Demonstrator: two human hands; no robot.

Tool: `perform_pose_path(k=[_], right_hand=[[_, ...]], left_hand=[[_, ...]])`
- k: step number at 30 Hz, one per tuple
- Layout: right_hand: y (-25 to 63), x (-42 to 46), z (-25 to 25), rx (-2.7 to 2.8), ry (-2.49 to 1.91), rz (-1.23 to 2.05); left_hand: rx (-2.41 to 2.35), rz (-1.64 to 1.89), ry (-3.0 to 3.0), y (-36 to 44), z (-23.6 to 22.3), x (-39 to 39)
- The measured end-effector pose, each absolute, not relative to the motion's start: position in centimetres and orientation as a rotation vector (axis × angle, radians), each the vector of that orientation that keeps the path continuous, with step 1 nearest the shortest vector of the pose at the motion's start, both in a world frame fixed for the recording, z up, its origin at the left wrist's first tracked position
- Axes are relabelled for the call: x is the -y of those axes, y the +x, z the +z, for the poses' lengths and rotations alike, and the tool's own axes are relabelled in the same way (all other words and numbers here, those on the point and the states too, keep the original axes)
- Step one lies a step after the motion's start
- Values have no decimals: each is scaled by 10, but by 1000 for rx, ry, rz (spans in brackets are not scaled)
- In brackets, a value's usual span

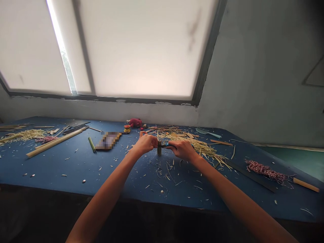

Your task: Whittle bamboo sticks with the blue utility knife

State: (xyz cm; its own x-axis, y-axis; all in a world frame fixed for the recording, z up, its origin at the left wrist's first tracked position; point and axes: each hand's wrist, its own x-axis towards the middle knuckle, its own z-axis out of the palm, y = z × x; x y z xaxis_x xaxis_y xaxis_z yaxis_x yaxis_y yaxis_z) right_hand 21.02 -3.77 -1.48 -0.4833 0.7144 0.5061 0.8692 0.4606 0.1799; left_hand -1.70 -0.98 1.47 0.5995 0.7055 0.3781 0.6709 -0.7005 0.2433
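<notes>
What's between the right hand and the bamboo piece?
Only the blue-handled knife gripped in the right hand; its dark blade reaches the upright bamboo section. The left hand is on the bamboo's far side, not between them.

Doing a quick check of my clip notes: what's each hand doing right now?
Left hand: closed, holding an upright bamboo piece.
Right hand: closed, holding a blue-handled knife against that piece.

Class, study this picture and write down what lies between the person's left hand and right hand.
The head view shows a short upright bamboo piece between the left hand and the right hand, with a blue-handled blade reaching across to it.
</notes>
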Motion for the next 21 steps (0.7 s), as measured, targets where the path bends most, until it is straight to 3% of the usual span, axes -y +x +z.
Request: perform_pose_path(k=[16, 21], right_hand=[[210, 37, -17, 2345, -1406, -545], [208, 39, -26, 2468, -1453, -503]], left_hand=[[-1215, 742, 2688, -17, 7, 6], [-1272, 466, 2764, -10, -4, 9]])
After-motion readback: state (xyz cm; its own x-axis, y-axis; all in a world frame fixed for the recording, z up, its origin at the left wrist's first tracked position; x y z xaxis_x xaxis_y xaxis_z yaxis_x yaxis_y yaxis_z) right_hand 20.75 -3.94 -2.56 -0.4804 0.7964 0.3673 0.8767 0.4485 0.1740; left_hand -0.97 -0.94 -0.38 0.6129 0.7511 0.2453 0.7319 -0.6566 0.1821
